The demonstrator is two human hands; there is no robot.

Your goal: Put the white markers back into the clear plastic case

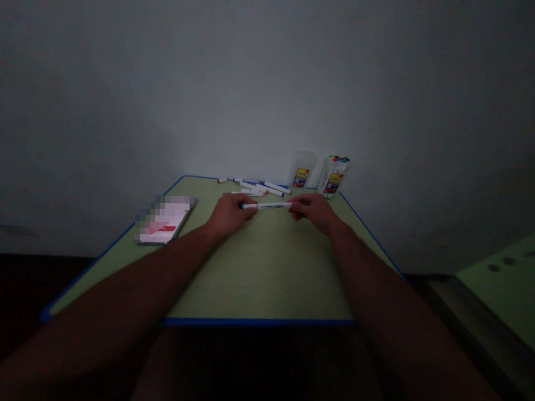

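Between my two hands a white marker pen [272, 205] with a blue tip end lies level, just above the far part of the table. My left hand [232, 212] grips its blue-marked end, fingers closed round it. The other end is pinched by the fingers of my right hand [313, 211]. Just beyond the hands, several loose white markers [274, 188] are strewn along the table's back edge. Some are partly hidden behind my left hand.
The pale green table [265, 270] has a blue rim and stands against a grey wall [254, 77]. A clear plastic case [302, 166] and another case full of colourful-ended markers [334, 176] stand at the back right. A phone [165, 220], partly blurred, lies at the left.
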